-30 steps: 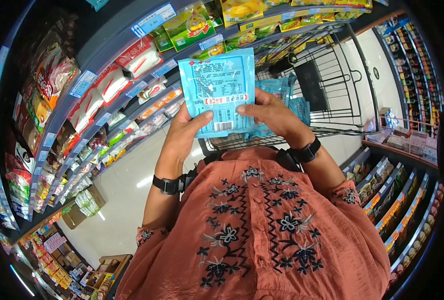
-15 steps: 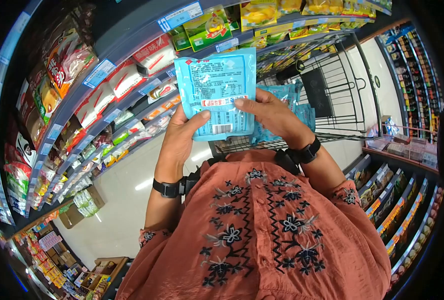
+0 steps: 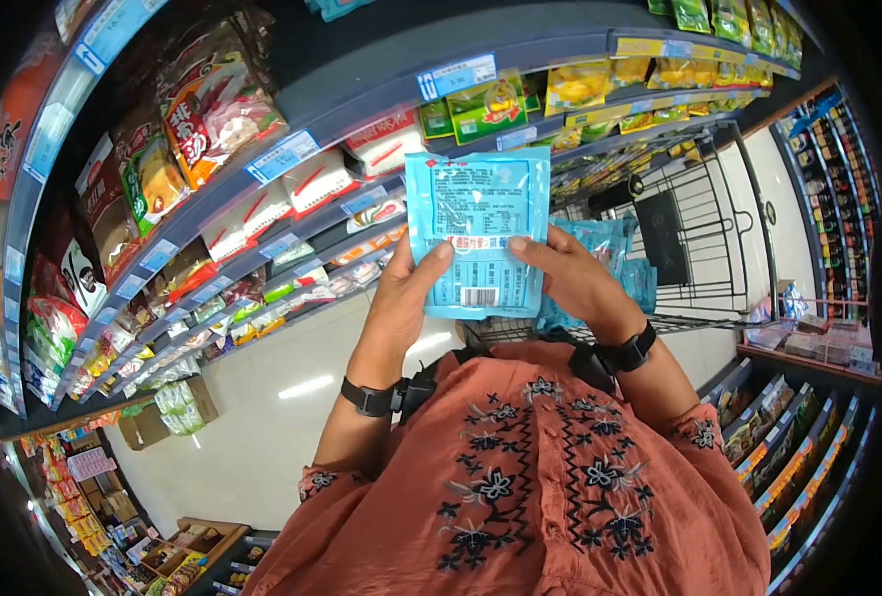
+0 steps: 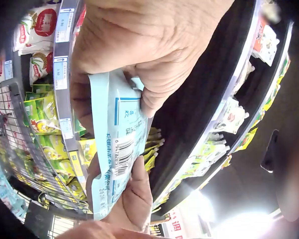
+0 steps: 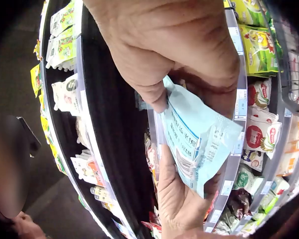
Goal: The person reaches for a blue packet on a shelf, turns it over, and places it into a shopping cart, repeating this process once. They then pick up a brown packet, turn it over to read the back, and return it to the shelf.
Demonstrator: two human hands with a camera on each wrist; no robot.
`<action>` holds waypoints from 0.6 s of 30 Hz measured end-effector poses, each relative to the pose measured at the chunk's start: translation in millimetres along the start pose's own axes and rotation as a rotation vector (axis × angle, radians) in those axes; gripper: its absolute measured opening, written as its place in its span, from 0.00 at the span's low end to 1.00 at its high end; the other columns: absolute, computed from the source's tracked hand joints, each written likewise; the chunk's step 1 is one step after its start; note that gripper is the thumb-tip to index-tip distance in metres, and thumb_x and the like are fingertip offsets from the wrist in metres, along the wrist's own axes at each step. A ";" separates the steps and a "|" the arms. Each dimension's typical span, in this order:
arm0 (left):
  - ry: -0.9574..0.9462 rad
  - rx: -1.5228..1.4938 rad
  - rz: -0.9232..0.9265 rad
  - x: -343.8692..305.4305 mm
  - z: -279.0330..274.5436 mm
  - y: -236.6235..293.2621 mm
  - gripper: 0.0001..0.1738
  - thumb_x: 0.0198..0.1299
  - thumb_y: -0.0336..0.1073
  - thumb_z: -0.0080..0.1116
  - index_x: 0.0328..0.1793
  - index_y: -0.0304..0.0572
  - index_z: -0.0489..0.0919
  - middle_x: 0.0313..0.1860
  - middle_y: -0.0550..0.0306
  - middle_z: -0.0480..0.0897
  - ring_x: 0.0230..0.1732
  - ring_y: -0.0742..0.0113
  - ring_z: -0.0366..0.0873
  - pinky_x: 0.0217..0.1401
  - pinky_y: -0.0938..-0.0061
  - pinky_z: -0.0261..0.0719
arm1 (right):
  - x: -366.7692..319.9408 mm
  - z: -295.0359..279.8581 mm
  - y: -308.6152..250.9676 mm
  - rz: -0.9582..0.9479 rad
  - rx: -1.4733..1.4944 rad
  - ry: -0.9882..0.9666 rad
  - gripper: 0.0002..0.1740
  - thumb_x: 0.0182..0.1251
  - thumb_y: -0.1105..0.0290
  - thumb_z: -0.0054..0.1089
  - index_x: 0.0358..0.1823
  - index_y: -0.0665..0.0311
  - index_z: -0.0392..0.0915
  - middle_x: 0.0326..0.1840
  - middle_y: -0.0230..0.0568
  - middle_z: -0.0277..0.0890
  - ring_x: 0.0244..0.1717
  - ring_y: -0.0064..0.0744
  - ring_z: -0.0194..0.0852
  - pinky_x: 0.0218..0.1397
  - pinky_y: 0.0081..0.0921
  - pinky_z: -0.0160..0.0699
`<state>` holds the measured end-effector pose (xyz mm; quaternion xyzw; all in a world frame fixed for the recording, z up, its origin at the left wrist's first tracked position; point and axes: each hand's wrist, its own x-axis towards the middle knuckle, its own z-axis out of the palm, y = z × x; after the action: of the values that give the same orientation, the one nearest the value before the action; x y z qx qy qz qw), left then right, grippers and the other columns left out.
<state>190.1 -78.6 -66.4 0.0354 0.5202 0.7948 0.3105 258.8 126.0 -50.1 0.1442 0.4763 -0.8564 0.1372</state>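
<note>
In the head view a light blue packet [image 3: 478, 223], its printed side with a barcode facing the person, is held upright between both hands. The left hand [image 3: 401, 298] pinches its left edge, thumb on the front and fingers behind. At the opposite edge the right hand [image 3: 585, 283] grips it the same way. Both wrist views show the packet [image 4: 120, 144] [image 5: 194, 134] from the side, slightly bulged, with the left hand [image 4: 149, 45] and the right hand [image 5: 174, 45] close to each camera.
A shopping cart [image 3: 694, 233] stands beyond the right hand, with several similar blue packets [image 3: 610, 248] inside. Curved shelves of bagged goods [image 3: 217, 109] run along the left and top. Cardboard boxes [image 3: 143, 425] sit on the floor at left, and another rack [image 3: 789, 437] is at lower right.
The packet and both hands have shifted right and down in the head view, the grip unchanged. The shelves have moved across the view too, showing more of the upper left bags.
</note>
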 end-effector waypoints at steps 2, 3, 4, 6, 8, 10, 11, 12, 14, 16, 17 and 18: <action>0.014 0.008 0.007 2.4 -4.1 5.6 0.25 0.71 0.38 0.57 0.72 0.43 0.70 0.61 0.59 0.79 0.60 0.72 0.75 0.64 0.73 0.73 | 5.0 6.4 -1.5 0.008 0.039 0.031 0.23 0.75 0.64 0.56 0.67 0.66 0.70 0.62 0.38 0.76 0.61 0.28 0.75 0.64 0.30 0.77; 0.010 0.013 0.004 2.6 -5.5 8.3 0.26 0.71 0.38 0.57 0.73 0.43 0.69 0.61 0.59 0.78 0.61 0.72 0.74 0.64 0.73 0.72 | 6.4 8.1 -1.4 0.020 0.054 0.037 0.23 0.75 0.64 0.55 0.67 0.67 0.70 0.62 0.38 0.76 0.61 0.28 0.75 0.64 0.30 0.77; 0.005 0.016 -0.003 2.7 -6.2 9.3 0.26 0.71 0.37 0.56 0.73 0.43 0.68 0.62 0.59 0.78 0.62 0.72 0.73 0.65 0.73 0.71 | 6.0 8.8 -1.1 0.034 0.070 0.046 0.23 0.75 0.64 0.55 0.66 0.67 0.70 0.62 0.39 0.76 0.61 0.29 0.75 0.64 0.31 0.77; 0.020 0.019 0.024 2.2 -7.3 9.3 0.24 0.71 0.38 0.57 0.71 0.42 0.70 0.59 0.60 0.79 0.59 0.73 0.75 0.63 0.74 0.72 | 5.9 13.4 -4.0 0.010 0.072 0.022 0.23 0.75 0.64 0.55 0.66 0.67 0.70 0.62 0.39 0.76 0.61 0.29 0.76 0.64 0.31 0.77; 0.011 0.021 0.048 1.0 -4.8 15.6 0.23 0.71 0.38 0.57 0.69 0.42 0.71 0.58 0.61 0.80 0.57 0.74 0.76 0.62 0.74 0.73 | 7.1 15.1 -6.1 0.006 0.070 0.024 0.23 0.76 0.64 0.55 0.66 0.68 0.70 0.62 0.39 0.76 0.61 0.29 0.76 0.64 0.31 0.77; 0.033 0.020 0.059 -2.3 -1.3 19.2 0.21 0.71 0.38 0.57 0.67 0.42 0.73 0.56 0.61 0.81 0.56 0.74 0.76 0.61 0.75 0.73 | 8.5 15.0 -7.9 0.029 0.059 0.040 0.23 0.76 0.64 0.55 0.66 0.68 0.69 0.62 0.40 0.76 0.60 0.29 0.76 0.64 0.31 0.77; 0.042 0.010 0.068 -2.5 -1.9 18.6 0.21 0.71 0.38 0.57 0.67 0.42 0.73 0.56 0.61 0.81 0.56 0.74 0.76 0.61 0.74 0.73 | 10.5 14.4 -7.4 0.025 0.077 0.024 0.22 0.76 0.64 0.55 0.66 0.68 0.70 0.61 0.39 0.77 0.59 0.30 0.77 0.63 0.32 0.78; 0.053 0.002 0.081 -2.6 -2.3 18.3 0.21 0.71 0.37 0.57 0.67 0.42 0.73 0.56 0.61 0.81 0.56 0.74 0.76 0.61 0.74 0.73 | 12.9 12.3 -6.7 0.040 0.087 0.025 0.22 0.76 0.64 0.55 0.65 0.67 0.71 0.61 0.39 0.77 0.59 0.30 0.78 0.62 0.32 0.78; 0.052 -0.032 0.106 -4.8 -3.9 18.6 0.22 0.70 0.36 0.57 0.68 0.41 0.73 0.57 0.60 0.80 0.58 0.74 0.75 0.63 0.74 0.72 | 20.2 11.3 -5.7 0.074 0.098 0.010 0.22 0.75 0.63 0.56 0.64 0.67 0.71 0.60 0.39 0.78 0.58 0.31 0.79 0.61 0.33 0.80; 0.060 -0.035 0.120 -7.5 -4.5 22.7 0.23 0.70 0.36 0.58 0.69 0.41 0.72 0.59 0.60 0.80 0.59 0.73 0.74 0.64 0.73 0.71 | 23.7 13.8 -5.7 0.065 0.100 0.000 0.21 0.75 0.63 0.56 0.64 0.66 0.72 0.59 0.39 0.78 0.58 0.31 0.79 0.60 0.34 0.80; 0.062 -0.027 0.131 -9.2 -5.5 24.5 0.23 0.70 0.36 0.58 0.69 0.41 0.72 0.59 0.60 0.79 0.60 0.73 0.74 0.65 0.73 0.71 | 25.4 15.2 -6.0 0.059 0.103 -0.003 0.21 0.75 0.63 0.56 0.64 0.65 0.72 0.59 0.39 0.79 0.58 0.31 0.79 0.60 0.34 0.81; 0.061 -0.019 0.139 -10.4 -6.6 26.2 0.23 0.69 0.35 0.58 0.69 0.41 0.72 0.59 0.59 0.79 0.60 0.72 0.74 0.65 0.73 0.71 | 26.6 16.2 -6.8 0.060 0.107 -0.018 0.21 0.75 0.63 0.56 0.64 0.65 0.72 0.59 0.39 0.79 0.58 0.31 0.79 0.60 0.34 0.81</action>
<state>184.0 -96.3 -44.4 0.0444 0.5179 0.8202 0.2389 229.9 113.0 -46.7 0.1578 0.4240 -0.8775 0.1592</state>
